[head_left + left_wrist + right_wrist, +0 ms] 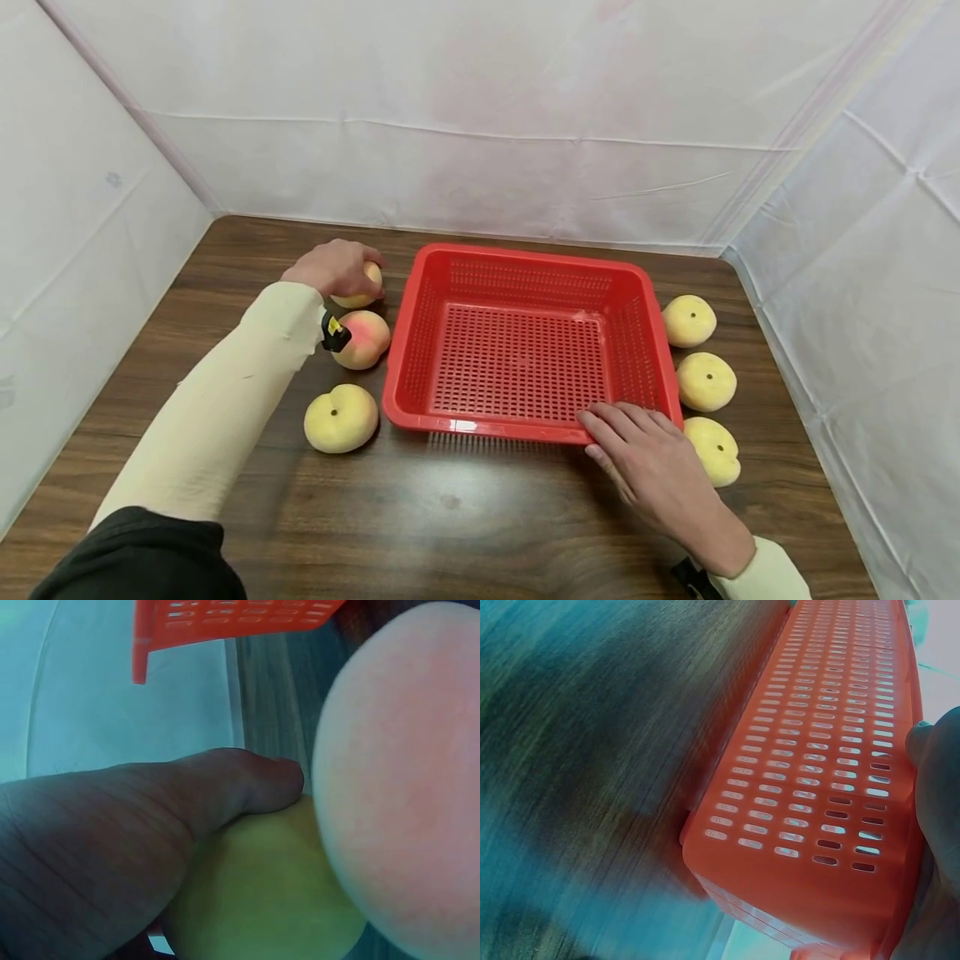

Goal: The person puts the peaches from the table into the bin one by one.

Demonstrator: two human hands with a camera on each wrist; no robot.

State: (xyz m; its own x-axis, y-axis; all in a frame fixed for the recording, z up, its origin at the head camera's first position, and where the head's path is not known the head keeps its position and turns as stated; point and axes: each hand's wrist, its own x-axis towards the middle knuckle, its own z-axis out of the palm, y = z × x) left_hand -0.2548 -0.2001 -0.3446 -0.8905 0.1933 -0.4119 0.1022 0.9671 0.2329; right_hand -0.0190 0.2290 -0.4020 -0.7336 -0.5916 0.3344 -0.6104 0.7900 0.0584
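At the table's far left, my left hand (335, 268) grips a yellow peach (356, 287), its fingers and thumb around the fruit. The left wrist view shows the thumb (247, 780) pressed against this peach (270, 885), while a pinker peach (409, 780) fills the right side. That pink-tinged peach (362, 340) lies just below my left hand in the head view, with a yellow peach (341, 418) nearer me. My right hand (652, 467) holds the near right rim of a red plastic basket (517, 432), fingers over the edge and thumb outside. No fruit lies in the basket.
Three yellow peaches, a far one (689, 321), a middle one (707, 382) and a near one (714, 451), line the basket's right side. White sheeting (480, 175) walls the back and both sides of the dark wooden table (450, 517).
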